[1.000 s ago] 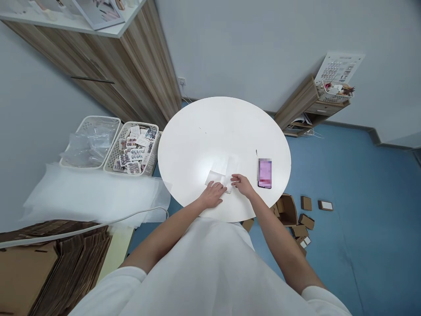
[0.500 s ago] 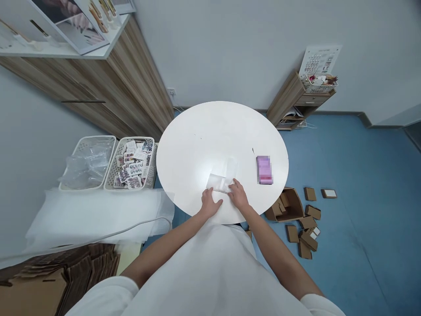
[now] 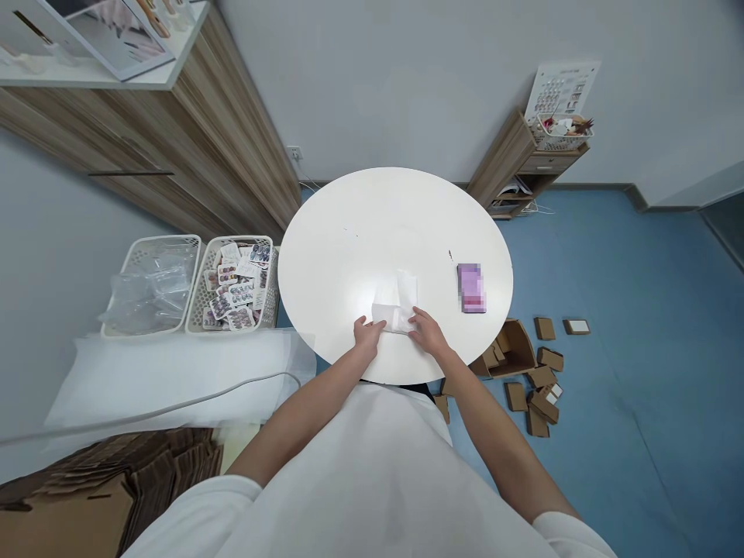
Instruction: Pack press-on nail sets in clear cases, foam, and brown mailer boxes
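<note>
A small white packet [image 3: 395,302], folded or wrapped in thin white sheet, lies near the front edge of the round white table [image 3: 372,217]. My left hand [image 3: 368,335] rests at its left corner, fingers bent and pinching that corner. My right hand [image 3: 428,332] touches its right side, fingers curled down on the wrap. A pink phone [image 3: 470,287] lies flat on the table to the right of my right hand.
Two white baskets stand left of the table: one with clear bags [image 3: 152,285], one with printed cards [image 3: 238,283]. White foam sheet [image 3: 174,372] lies below them, flat cardboard [image 3: 105,480] at bottom left. Small brown boxes [image 3: 538,372] litter the blue floor at right. A wooden cabinet [image 3: 191,147] stands behind.
Both hands have stayed on the white packet and shifted around it; the packet now looks more folded and stands narrower. The camera view has moved slightly.
</note>
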A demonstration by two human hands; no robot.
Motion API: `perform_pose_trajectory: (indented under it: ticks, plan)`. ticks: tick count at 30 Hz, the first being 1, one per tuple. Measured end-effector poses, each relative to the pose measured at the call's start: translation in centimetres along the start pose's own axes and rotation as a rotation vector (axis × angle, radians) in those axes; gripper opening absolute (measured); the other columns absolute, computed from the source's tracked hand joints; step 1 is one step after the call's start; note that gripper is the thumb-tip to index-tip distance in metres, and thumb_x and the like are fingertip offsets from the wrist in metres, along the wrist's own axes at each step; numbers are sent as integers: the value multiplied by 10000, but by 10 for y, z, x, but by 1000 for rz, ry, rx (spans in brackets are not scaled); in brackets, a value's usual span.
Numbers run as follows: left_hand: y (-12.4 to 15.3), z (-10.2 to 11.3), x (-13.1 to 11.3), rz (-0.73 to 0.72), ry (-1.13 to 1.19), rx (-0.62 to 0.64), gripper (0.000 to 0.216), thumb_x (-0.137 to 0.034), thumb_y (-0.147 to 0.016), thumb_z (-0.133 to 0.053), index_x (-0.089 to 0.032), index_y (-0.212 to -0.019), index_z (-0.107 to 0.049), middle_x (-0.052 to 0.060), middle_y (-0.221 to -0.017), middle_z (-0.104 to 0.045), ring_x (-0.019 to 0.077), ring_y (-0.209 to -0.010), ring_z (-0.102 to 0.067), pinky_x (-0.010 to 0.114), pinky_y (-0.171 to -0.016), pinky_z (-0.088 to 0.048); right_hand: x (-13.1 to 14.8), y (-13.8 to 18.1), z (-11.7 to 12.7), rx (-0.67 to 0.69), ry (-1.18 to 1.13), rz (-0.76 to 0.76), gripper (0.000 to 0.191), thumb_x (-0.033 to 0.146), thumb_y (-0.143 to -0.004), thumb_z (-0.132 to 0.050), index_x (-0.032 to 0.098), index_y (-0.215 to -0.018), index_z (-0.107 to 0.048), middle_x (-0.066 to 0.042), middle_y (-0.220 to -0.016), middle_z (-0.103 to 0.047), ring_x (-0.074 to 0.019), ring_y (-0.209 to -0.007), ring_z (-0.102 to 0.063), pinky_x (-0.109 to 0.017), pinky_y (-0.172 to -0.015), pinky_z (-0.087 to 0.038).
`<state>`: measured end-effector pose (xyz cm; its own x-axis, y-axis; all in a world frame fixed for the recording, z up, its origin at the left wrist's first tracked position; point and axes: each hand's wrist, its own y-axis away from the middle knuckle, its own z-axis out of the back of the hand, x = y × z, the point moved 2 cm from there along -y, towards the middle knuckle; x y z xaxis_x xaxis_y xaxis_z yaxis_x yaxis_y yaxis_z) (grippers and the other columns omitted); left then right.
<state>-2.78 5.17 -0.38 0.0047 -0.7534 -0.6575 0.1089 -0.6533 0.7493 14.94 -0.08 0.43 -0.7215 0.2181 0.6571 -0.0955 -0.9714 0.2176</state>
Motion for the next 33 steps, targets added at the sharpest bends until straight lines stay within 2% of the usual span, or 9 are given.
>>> perform_pose_trajectory:
  ticks: [3, 7, 11, 15, 20, 23, 28, 31, 33]
  plan:
    - [1, 1, -5, -50, -54, 107, 456, -217, -625, -675, -170, -1056, -531, 98, -1061, -582, 170, -850, -588, 273, -714, -464, -3, -1, 0, 18, 2, 4, 327, 182, -700, -566, 210, -1025, -544, -52, -1364, -366, -213, -1211, -389, -378, -971, -362]
    - [10, -4, -13, -228, -131, 199, 249, -187, -653, -632, -168, -900, -607, 53, -860, -629, 147, -759, -581, 268, -701, -454, -4, -5, 1, 36, 8, 36, 524, 178, -698, -570, 195, -1203, -434, -80, -1339, -393, -217, -1214, -382, -384, -993, -335]
    - [22, -18, -15, -409, -251, 235, 258, -170, -657, -616, -161, -914, -607, 27, -776, -608, 120, -685, -558, 254, -673, -453, -1, -11, 4, 86, 63, 96, 507, 172, -677, -605, 175, -1168, -480, -112, -1331, -382, -247, -1224, -358, -395, -988, -327]
    - [28, -33, -10, -544, -488, 232, 224, -180, -683, -575, -179, -903, -615, 1, -706, -572, 112, -625, -526, 259, -654, -451, 2, -17, 4, 126, 78, 131, 495, 139, -646, -629, 192, -1122, -502, -112, -1295, -394, -263, -1176, -390, -414, -931, -365]
    - [34, -47, -2, -685, -711, 200, 230, -158, -707, -528, -204, -914, -615, 25, -746, -565, 169, -718, -553, 318, -736, -442, 0, -23, 3, 130, 12, 157, 491, 162, -638, -623, 188, -1109, -484, -107, -1237, -418, -254, -1118, -419, -416, -893, -388]
    - [43, -52, 5, -678, -743, 176, 283, -145, -701, -530, -224, -965, -596, 53, -837, -544, 216, -864, -540, 354, -828, -404, -3, -24, 5, 144, -13, 182, 589, 159, -650, -601, 184, -1207, -408, -106, -1232, -420, -249, -1125, -410, -412, -922, -368]
    - [57, -57, 16, -597, -718, 129, 513, -107, -642, -562, -238, -1135, -511, 81, -997, -500, 261, -1028, -442, 383, -926, -328, -7, -17, 11, 253, 14, 256, 850, 87, -661, -547, 253, -1377, -121, -115, -1340, -307, -246, -1201, -352, -408, -935, -360]
    - [62, -62, 20, -639, -821, 101, 572, -93, -649, -539, -227, -1200, -460, 102, -1023, -483, 282, -1043, -419, 400, -929, -309, -9, -14, 12, 308, 88, 306, 835, 12, -665, -482, 297, -1373, -145, -111, -1387, -241, -247, -1194, -372, -375, -891, -400]
    - [64, -65, 22, -666, -888, 85, 590, -94, -659, -525, -215, -1229, -429, 115, -1033, -475, 293, -1042, -415, 413, -918, -311, -9, -15, 11, 310, 138, 316, 809, 6, -661, -492, 269, -1365, -191, -121, -1381, -253, -255, -1180, -384, -363, -877, -413]
